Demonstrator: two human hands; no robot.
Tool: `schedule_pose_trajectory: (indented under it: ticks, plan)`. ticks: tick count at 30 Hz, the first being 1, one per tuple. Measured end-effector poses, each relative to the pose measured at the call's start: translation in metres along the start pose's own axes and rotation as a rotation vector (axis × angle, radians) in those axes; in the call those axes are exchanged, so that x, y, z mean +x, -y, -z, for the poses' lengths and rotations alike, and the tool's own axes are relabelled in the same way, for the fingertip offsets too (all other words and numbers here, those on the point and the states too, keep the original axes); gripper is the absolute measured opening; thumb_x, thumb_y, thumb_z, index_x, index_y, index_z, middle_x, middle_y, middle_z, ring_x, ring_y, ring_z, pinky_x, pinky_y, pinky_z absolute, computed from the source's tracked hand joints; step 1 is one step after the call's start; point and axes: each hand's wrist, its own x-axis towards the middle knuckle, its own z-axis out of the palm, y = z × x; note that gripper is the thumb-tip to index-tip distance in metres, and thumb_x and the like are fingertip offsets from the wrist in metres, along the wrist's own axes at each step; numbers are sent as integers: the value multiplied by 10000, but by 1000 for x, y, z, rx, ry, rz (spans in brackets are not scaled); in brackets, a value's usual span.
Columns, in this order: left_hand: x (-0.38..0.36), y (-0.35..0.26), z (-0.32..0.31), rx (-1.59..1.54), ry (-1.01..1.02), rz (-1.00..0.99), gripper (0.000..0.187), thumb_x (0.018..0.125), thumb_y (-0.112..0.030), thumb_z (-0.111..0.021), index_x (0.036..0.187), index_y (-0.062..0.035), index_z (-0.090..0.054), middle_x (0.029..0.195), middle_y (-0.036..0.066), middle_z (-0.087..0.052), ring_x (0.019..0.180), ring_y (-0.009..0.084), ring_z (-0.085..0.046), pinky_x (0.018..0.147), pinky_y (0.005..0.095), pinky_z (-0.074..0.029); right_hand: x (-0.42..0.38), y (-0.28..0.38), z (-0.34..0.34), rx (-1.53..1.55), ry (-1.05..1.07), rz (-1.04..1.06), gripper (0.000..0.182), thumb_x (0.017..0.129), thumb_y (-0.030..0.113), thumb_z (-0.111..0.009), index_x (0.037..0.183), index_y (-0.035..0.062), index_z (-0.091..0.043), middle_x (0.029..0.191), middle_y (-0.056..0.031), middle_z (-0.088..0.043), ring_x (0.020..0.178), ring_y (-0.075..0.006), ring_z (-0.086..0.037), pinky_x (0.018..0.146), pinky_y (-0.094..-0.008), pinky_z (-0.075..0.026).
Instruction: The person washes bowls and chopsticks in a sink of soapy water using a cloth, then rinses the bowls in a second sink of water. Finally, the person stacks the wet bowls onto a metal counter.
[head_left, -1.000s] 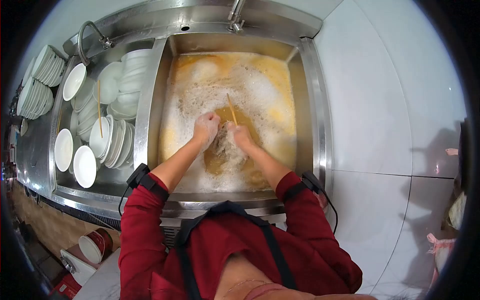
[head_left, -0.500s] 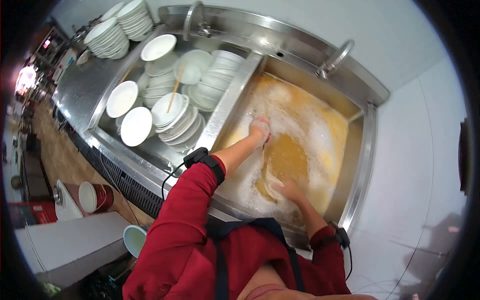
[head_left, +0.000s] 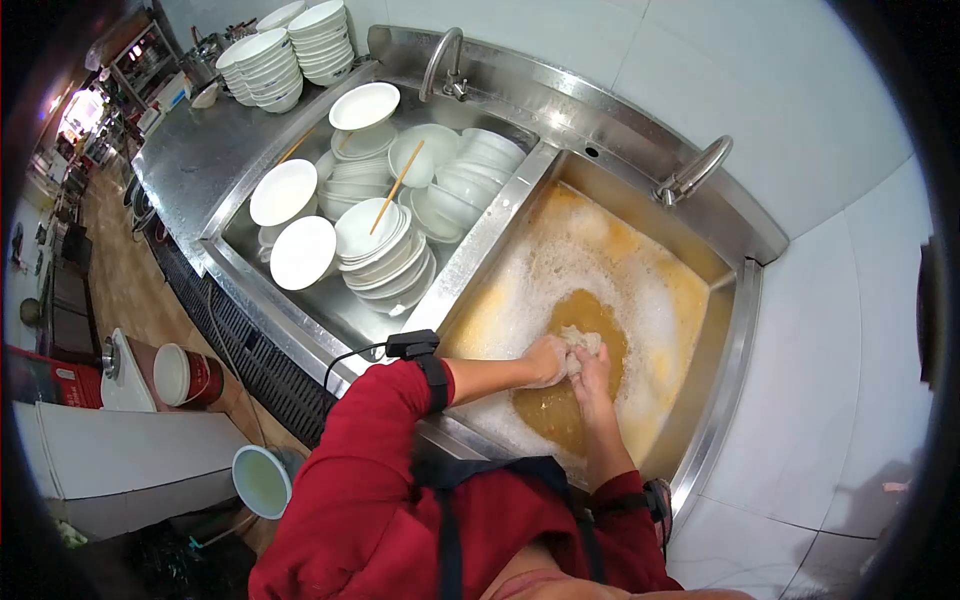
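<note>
Our left hand (head_left: 545, 360) and right hand (head_left: 593, 375) are both closed round a soft, crumpled, pale cloth (head_left: 581, 341), wadded so that we cannot tell its long axis, its lump bulging past our grip toward the sink's far side. Around it spreads foamy amber water (head_left: 650, 320) in a smooth steel sink (head_left: 685, 400), beyond which curves a shiny tap (head_left: 692, 178).

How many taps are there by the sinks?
2. One tap is behind the sink holding white dishes; the other tap is behind the foamy sink. No others show.
</note>
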Motion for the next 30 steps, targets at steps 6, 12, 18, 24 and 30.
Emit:
schedule_pose_trajectory:
  ticks: [6,12,18,24,30]
  plan:
    - [-29,10,73,330,-90,-249,321,741,-106,-471,1023,-73,-620,967,217,-583,868,365,-581,738,442,-483,16,25,53,-61,-123,-6,488,792,-64,-517,1254,26,-388,1123,-126,-542,932,-251,-569,800,-366,-478]
    - [-31,20,239,858,-867,42,430,741,-126,-606,1161,-95,-519,1118,131,-518,965,315,-535,757,436,-438,6,-6,90,-445,5,27,406,798,-33,-498,1200,3,-455,1047,-122,-584,944,-226,-571,809,-342,-477]
    - [12,19,166,501,-404,-287,431,701,-159,-659,1112,-83,-551,1127,147,-512,1019,325,-509,841,464,-415,9,-13,80,-1083,211,96,453,804,65,-564,1242,1,-469,1118,-120,-581,990,-208,-560,852,-314,-442]
    - [61,4,34,635,90,-127,436,738,-283,-661,1151,-184,-564,1220,128,-463,1141,309,-423,911,482,-365,6,16,89,-1321,415,246,433,758,169,-608,1165,42,-535,1052,-168,-610,966,-262,-579,853,-358,-441]
    - [102,9,-29,61,324,-92,588,826,-488,-538,1205,-40,-534,1243,166,-513,1156,294,-462,983,389,-340,-8,60,80,-1321,266,241,325,746,255,-620,950,4,-584,929,-178,-621,860,-324,-592,760,-418,-460]
